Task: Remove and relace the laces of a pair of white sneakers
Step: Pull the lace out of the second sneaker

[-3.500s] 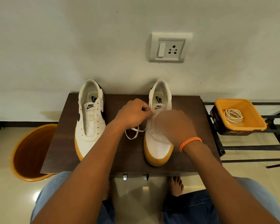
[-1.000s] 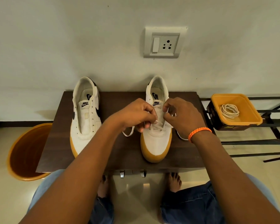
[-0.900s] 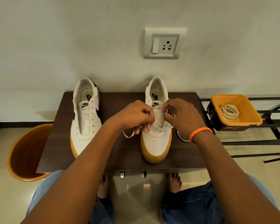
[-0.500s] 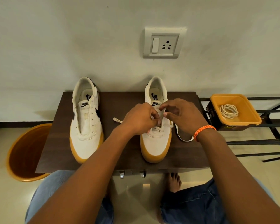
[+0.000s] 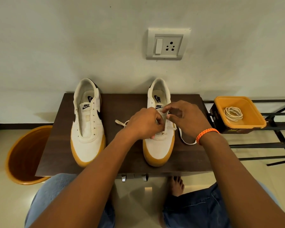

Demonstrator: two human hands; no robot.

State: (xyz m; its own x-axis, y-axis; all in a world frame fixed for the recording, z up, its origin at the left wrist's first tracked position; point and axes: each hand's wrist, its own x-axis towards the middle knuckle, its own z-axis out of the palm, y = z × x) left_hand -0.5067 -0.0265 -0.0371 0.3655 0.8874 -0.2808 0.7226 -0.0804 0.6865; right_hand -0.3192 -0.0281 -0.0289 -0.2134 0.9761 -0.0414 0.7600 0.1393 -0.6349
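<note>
Two white sneakers with tan soles stand on a dark wooden table (image 5: pixel 122 106). The left sneaker (image 5: pixel 87 122) has no lace; its eyelets are bare. Over the eyelets of the right sneaker (image 5: pixel 160 145) both hands meet. My left hand (image 5: pixel 143 124) has its fingers curled on the cream lace (image 5: pixel 120 123), whose one end trails left on the table. My right hand (image 5: pixel 186 119) pinches at the tongue near the upper eyelets, and a loop of lace lies beside its wrist. The lace under the fingers is hidden.
An orange tray (image 5: pixel 252 111) at the right holds a coiled second lace (image 5: pixel 233 113), resting on a black metal rack (image 5: pixel 278 145). An orange bucket (image 5: pixel 23 155) stands on the floor at the left. A wall socket (image 5: pixel 167 43) is above. My knees and a bare foot are below the table.
My left hand has moved onto the right sneaker's eyelets, and the lace end now trails out to the left. My right hand's fingers have shifted up toward the tongue.
</note>
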